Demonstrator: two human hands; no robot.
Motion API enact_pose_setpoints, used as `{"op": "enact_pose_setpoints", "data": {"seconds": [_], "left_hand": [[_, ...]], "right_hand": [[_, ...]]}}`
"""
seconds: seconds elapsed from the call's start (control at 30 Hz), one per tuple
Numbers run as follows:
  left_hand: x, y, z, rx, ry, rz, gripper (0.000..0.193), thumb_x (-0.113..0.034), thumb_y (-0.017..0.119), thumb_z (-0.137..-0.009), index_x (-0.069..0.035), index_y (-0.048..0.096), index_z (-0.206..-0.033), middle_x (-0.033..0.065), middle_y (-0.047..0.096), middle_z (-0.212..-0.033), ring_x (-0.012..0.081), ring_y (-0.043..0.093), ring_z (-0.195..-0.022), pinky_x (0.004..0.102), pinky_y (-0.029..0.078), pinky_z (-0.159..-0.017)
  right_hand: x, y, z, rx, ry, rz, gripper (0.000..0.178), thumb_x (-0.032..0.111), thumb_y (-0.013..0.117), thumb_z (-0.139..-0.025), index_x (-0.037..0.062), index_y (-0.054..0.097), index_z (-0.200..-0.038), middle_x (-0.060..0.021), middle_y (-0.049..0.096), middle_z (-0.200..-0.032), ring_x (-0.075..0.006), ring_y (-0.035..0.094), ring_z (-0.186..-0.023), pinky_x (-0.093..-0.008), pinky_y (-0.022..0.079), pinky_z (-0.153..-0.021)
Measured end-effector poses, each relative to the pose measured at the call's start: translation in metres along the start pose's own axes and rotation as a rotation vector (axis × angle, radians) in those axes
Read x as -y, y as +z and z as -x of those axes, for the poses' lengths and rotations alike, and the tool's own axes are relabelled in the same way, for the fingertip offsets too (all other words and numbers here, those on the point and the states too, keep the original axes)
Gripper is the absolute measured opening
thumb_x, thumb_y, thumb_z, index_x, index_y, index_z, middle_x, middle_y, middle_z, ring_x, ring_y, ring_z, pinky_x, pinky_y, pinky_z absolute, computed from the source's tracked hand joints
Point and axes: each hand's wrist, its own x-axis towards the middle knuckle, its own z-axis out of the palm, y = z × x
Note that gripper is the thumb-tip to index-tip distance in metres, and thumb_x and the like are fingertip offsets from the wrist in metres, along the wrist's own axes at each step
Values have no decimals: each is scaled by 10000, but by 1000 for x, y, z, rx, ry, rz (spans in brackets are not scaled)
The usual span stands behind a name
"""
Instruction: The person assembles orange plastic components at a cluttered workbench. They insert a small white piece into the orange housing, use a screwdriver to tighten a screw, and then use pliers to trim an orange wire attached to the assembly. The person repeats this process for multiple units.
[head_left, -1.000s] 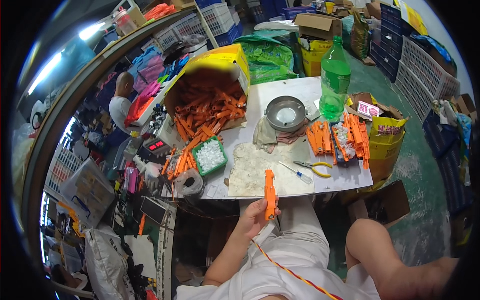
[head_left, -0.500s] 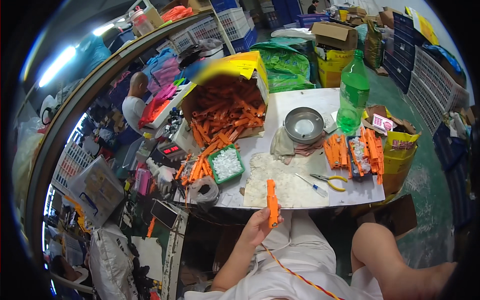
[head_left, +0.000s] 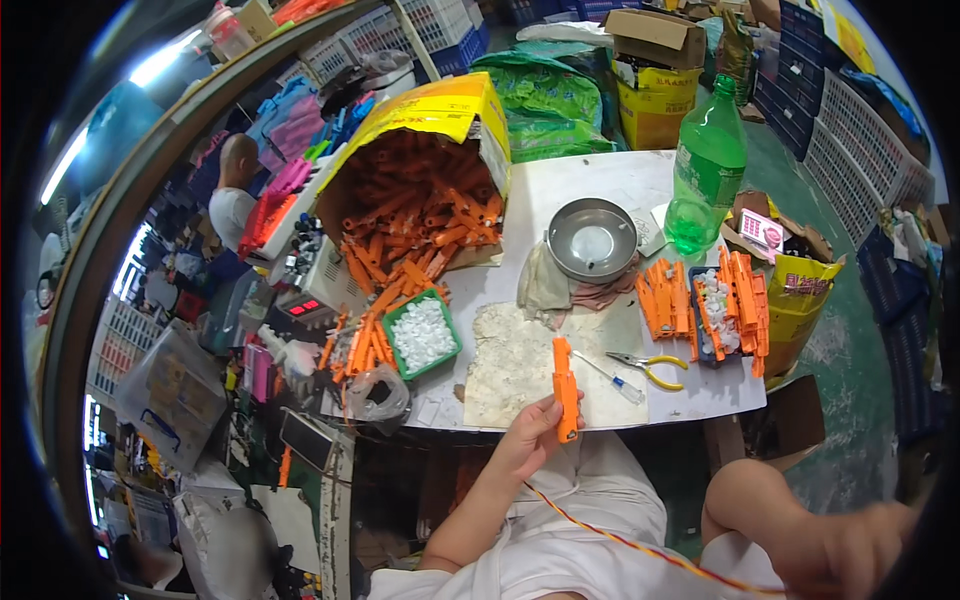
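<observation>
My left hand (head_left: 533,437) is closed around the lower end of a long orange plastic part (head_left: 566,388), held upright just over the table's near edge. At the lower right, my right hand (head_left: 855,545) is smeared by motion, and its fingers cannot be made out. A twisted red-and-yellow wire (head_left: 625,541) runs from below my left wrist across my lap toward the right hand. Beyond the held part lie a small screwdriver (head_left: 622,386) and yellow-handled pliers (head_left: 655,372). To their right, similar orange parts (head_left: 665,300) stand around a dark tray of small white pieces.
A yellow sack (head_left: 425,105) spills orange parts at the back left, beside a green tray (head_left: 455,352) of white pieces. A metal bowl (head_left: 592,240) sits on a cloth, near a green bottle (head_left: 708,165). Another person (head_left: 235,190) sits at far left.
My right hand has swung further into view at the lower right, now blurred. The orange part in my left hand leans slightly and sits further right. The view has shifted a little.
</observation>
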Motion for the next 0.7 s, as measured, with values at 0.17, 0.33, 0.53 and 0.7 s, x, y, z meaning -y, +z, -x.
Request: {"op": "enact_pose_setpoints", "data": {"seconds": [0.17,0.33,0.53,0.7], "left_hand": [[-19,18,-29,-103,136,-151,397,-165,615,-892,20,509,-1226,63,601,-1036,139,578,-953,284,439,-886],[-29,39,-52,-262,340,-211,452,-94,653,-856,18,481,-1259,60,578,-1116,114,558,-1001,272,431,-916],[-27,33,-56,-283,379,-257,371,-85,655,-859,26,498,-1176,58,580,-1036,96,565,-935,244,465,-845],[-26,28,-55,-307,397,-251,323,-90,652,-863,16,511,-1134,41,582,-965,88,564,-892,232,471,-819]], "right_hand": [[-28,-85,57,-326,1066,1018,185,126,698,-786,34,589,-904,-82,593,-811,-168,587,-742,-279,467,-724],[-79,-138,144,250,1050,1743,369,319,768,-727,45,585,-894,-69,612,-801,-208,596,-652,-300,471,-561],[-110,-150,160,322,811,1917,346,289,784,-692,55,574,-836,-53,562,-697,-194,569,-544,-300,437,-461],[-115,-149,166,359,791,1976,275,246,758,-706,69,565,-788,-47,544,-661,-200,561,-512,-306,431,-452]]}}
